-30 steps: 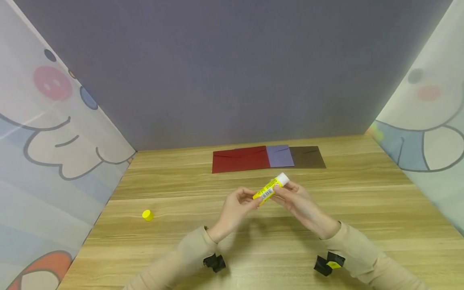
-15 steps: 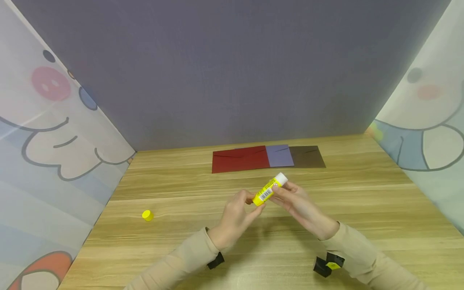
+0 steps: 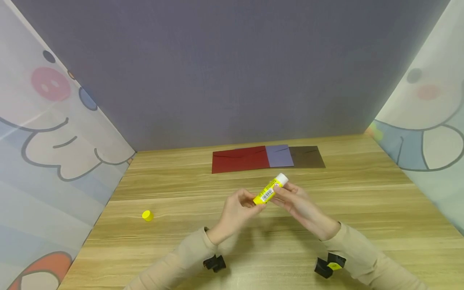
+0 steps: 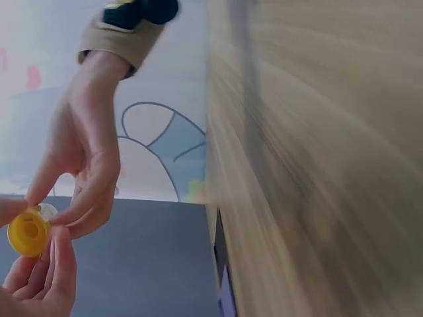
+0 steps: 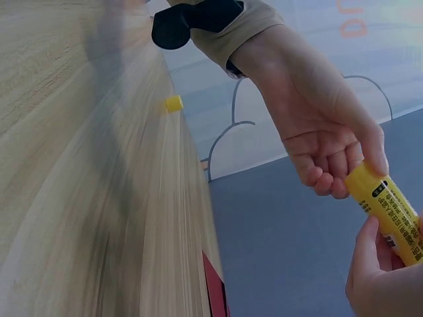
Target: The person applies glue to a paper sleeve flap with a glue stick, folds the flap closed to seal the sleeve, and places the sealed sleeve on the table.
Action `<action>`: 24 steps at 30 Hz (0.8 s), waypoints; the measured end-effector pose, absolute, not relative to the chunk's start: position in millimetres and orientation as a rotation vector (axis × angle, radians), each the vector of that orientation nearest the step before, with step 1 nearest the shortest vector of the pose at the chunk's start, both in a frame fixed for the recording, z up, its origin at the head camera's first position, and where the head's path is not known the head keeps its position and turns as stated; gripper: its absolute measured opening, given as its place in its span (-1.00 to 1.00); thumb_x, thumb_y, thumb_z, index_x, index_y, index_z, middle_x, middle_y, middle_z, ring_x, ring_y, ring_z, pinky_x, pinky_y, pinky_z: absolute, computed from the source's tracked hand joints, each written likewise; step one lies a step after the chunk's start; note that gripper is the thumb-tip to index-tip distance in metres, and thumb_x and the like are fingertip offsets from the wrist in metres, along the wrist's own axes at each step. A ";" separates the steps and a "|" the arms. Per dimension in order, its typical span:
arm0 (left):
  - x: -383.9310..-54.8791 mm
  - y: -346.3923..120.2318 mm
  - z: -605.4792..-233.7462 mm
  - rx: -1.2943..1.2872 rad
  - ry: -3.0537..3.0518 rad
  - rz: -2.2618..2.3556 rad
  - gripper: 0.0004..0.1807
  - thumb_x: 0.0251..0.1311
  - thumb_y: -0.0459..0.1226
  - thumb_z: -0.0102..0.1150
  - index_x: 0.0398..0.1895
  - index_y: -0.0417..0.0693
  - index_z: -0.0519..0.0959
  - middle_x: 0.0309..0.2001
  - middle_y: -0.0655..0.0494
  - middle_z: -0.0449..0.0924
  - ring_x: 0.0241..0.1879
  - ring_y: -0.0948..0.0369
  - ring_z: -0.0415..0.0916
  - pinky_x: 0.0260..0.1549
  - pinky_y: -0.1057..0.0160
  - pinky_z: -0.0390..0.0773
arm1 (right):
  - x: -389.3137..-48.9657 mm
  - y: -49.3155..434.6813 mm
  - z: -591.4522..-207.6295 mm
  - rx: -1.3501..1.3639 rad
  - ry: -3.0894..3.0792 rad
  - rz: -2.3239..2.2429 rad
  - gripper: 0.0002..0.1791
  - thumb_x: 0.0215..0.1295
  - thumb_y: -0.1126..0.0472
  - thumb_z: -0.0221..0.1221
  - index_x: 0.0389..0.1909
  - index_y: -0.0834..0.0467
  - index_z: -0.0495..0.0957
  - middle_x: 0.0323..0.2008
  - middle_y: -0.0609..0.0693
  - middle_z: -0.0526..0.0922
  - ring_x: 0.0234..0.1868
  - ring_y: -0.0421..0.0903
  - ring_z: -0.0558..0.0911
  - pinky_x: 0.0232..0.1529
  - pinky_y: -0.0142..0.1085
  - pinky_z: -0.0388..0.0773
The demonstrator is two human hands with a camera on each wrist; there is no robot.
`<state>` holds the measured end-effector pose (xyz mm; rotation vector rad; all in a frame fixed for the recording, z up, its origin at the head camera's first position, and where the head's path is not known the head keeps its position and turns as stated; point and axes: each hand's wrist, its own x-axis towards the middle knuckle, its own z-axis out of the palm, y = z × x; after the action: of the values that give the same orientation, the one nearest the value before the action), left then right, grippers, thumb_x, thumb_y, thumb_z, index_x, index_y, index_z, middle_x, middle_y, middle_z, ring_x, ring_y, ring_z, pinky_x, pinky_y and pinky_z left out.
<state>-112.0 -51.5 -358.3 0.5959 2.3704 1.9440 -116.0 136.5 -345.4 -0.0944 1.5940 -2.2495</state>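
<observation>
A yellow glue stick [image 3: 266,194] with a white top end is held aslant above the table, white end up and to the right. My right hand [image 3: 304,207] grips its barrel near the white end, thumb over the label. At the lower end, my left hand [image 3: 233,213] pinches the base between thumb and fingers. The left wrist view looks straight at the round yellow base [image 4: 28,234]. The glue stick's loose yellow cap [image 3: 147,215] stands on the table, well left of both hands.
Toward the back of the wooden table [image 3: 174,181] lie overlapping envelopes: red [image 3: 239,160], purple [image 3: 280,157] and brown [image 3: 309,157]. A grey panel [image 3: 232,80] rises behind them, and cartoon-printed side panels flank the table.
My left hand turned, its thumb dropping lower at the base half a second ago, then turned back to its earlier grip. My right hand and the glue stick barely moved.
</observation>
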 end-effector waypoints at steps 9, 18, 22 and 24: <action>-118.1 -53.0 -355.7 0.285 1.876 2.062 -0.75 -0.06 -0.38 0.24 -0.34 -0.35 0.42 -0.47 0.02 0.58 -0.53 0.23 0.54 -0.30 0.16 0.58 | -116.7 138.5 -346.8 -0.111 1.558 -2.261 -0.30 0.25 0.20 0.04 0.25 0.44 -0.06 0.03 0.09 0.35 0.03 -0.17 0.44 0.13 -0.29 0.30; -122.5 -55.3 -361.4 0.253 1.519 2.068 -0.97 0.10 -0.36 0.04 -0.44 -0.15 0.45 -0.50 0.11 0.55 -0.49 0.28 0.51 -0.31 0.33 0.54 | -116.2 139.2 -348.9 -0.161 1.488 -2.300 -0.29 0.26 0.21 0.02 0.24 0.49 -0.11 -0.04 0.01 0.41 0.00 -0.19 0.46 0.12 -0.32 0.31; -123.9 -56.4 -363.6 0.240 1.376 2.066 -0.86 0.16 -0.40 -0.10 -0.47 -0.11 0.47 -0.51 0.14 0.53 -0.48 0.31 0.48 -0.35 0.42 0.52 | -116.9 138.8 -349.8 -0.171 1.465 -2.307 -0.27 0.26 0.22 0.03 0.24 0.50 -0.13 -0.04 -0.02 0.41 0.00 -0.21 0.46 0.12 -0.32 0.31; -124.3 -56.2 -364.0 0.218 1.332 2.069 -0.83 0.18 -0.41 -0.13 -0.47 -0.10 0.48 -0.51 0.13 0.53 -0.48 0.31 0.47 -0.35 0.43 0.52 | -117.3 138.5 -350.1 -0.168 1.460 -2.308 -0.27 0.26 0.22 0.03 0.24 0.50 -0.14 -0.04 -0.03 0.41 0.00 -0.22 0.46 0.13 -0.31 0.30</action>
<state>-124.3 -56.2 -364.0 0.2180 1.3323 2.0694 -117.3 138.5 -350.1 -0.1680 1.4595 -2.3077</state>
